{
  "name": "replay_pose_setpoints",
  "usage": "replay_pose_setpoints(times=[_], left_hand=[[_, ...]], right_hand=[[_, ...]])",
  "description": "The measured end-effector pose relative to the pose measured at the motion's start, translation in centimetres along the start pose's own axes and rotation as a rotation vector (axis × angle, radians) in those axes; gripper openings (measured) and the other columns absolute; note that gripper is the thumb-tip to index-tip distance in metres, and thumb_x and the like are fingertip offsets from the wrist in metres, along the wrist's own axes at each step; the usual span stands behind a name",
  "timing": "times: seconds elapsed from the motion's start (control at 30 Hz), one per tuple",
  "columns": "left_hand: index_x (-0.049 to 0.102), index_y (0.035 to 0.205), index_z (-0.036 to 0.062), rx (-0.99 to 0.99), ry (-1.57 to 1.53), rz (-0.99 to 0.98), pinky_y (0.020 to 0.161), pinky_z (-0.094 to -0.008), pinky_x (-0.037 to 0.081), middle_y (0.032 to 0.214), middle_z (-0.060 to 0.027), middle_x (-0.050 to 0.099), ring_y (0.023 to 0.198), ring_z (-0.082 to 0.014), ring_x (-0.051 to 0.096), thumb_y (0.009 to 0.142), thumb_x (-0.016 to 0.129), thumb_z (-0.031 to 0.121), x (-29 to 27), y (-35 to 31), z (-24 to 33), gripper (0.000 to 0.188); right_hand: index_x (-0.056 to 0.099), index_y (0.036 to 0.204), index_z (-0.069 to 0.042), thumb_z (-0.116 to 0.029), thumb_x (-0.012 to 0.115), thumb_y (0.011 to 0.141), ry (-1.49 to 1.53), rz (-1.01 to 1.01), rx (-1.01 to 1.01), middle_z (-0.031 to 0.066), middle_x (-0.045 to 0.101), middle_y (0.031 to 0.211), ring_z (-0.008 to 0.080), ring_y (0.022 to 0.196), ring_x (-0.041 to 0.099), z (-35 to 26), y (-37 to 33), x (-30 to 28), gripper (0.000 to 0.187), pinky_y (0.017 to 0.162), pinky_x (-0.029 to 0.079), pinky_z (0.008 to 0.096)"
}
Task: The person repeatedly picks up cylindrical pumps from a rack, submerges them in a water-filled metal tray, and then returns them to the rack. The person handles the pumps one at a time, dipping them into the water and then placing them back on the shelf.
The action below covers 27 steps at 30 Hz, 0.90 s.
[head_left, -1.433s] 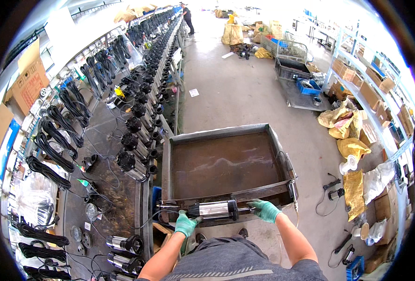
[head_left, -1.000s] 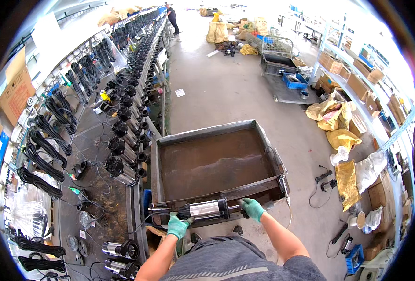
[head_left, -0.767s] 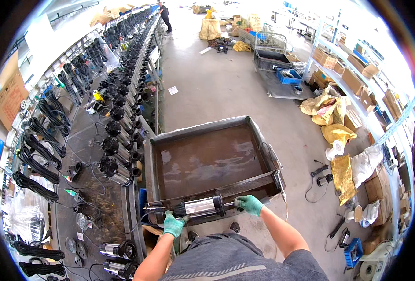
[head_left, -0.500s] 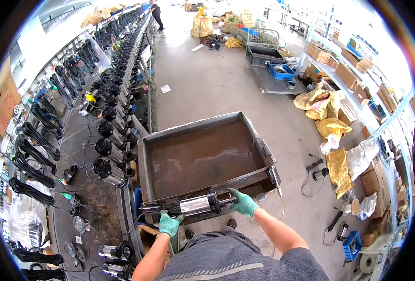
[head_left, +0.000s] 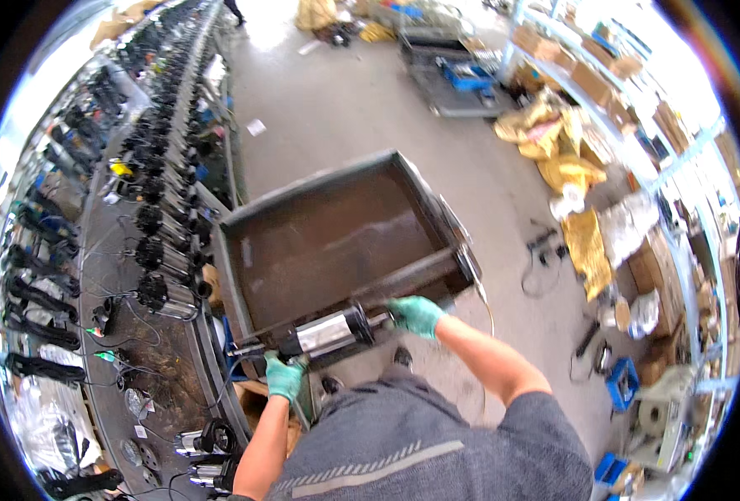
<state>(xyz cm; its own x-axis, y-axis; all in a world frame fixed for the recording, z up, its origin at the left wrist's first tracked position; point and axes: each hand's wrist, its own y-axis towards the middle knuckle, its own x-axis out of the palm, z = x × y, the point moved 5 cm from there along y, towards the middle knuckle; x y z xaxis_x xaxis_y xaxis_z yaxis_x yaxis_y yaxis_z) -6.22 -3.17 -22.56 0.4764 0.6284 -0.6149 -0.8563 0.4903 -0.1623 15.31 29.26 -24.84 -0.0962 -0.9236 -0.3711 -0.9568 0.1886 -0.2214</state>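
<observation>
A submersible pump (head_left: 324, 332), with a bright steel barrel and black ends, lies level across the near edge of a metal tank (head_left: 311, 200). At its left end my left hand (head_left: 285, 377), in a green glove, is closed against the black part from the near side. My right hand (head_left: 418, 316), gloved alike, closes round the narrow right end beyond the black collar. Its fingertips are partly blurred and hidden. Brown, murky liquid fills the tank behind the pump.
To the left, a long bench (head_left: 165, 355) carries a row of similar pumps (head_left: 167, 296) and coiled black cables (head_left: 44, 334). Shelving (head_left: 595, 100) with cartons runs along the right. Yellow sacks (head_left: 587, 250) and blue crates (head_left: 623, 382) lie near it. A loaded cart (head_left: 453, 92) stands farther off.
The whole view has shifted, with tank and bench now farther left and higher. Both hands stay at the pump's two ends, and the pump still lies along the tank's near edge.
</observation>
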Motion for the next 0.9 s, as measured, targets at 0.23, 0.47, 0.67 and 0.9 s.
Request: replay_pose_setpoints(times=[0.23,0.47,0.67,0.9], left_hand=[[0.05,0.123,-0.0016,-0.127,-0.107,-0.051,0.092,-0.0361,0.051,0.111,-0.0127,0.067,0.097,-0.0235,0.062,0.077,0.092,0.02,-0.4,-0.5,-1.7,0.066],[0.05,0.123,0.0,-0.148,-0.069,-0.078,0.091,-0.0343,0.05,0.11,-0.0102,0.067,0.097,-0.0224,0.06,0.076,0.093,0.019,-0.3,0.2,0.6,0.067],[0.051,0.121,-0.0009,-0.084,0.005,-0.062,0.091,-0.0343,0.051,0.109,-0.0111,0.068,0.096,-0.0227,0.062,0.074,0.095,0.024,-0.3,0.8,-1.6,0.07],[0.05,0.12,-0.0006,-0.158,0.061,-0.046,0.09,-0.0332,0.052,0.107,-0.0102,0.069,0.095,-0.02,0.063,0.077,0.092,0.017,-1.2,-0.4,0.4,0.063]], right_hand=[[0.057,0.134,-0.005,-0.017,0.071,0.086,-0.667,0.767,0.075,0.0216,0.068,0.118,0.0442,0.108,0.065,1.1,-6.2,-9.0,0.051,0.095,0.053,0.0511],[0.042,0.135,-0.001,-0.034,0.075,0.089,-0.079,0.842,0.727,0.0297,0.068,0.109,0.0439,0.107,0.068,15.4,-10.9,-14.3,0.065,0.091,0.055,0.0502],[0.046,0.129,-0.006,-0.031,0.073,0.094,-0.188,0.898,0.594,0.0212,0.067,0.095,0.0336,0.091,0.067,11.6,-2.8,-19.5,0.051,0.084,0.055,0.0432],[0.059,0.114,-0.009,-0.025,0.065,0.096,0.151,0.568,0.458,0.0109,0.066,0.085,0.026,0.075,0.065,5.9,-1.8,-12.5,0.025,0.068,0.051,0.0408]])
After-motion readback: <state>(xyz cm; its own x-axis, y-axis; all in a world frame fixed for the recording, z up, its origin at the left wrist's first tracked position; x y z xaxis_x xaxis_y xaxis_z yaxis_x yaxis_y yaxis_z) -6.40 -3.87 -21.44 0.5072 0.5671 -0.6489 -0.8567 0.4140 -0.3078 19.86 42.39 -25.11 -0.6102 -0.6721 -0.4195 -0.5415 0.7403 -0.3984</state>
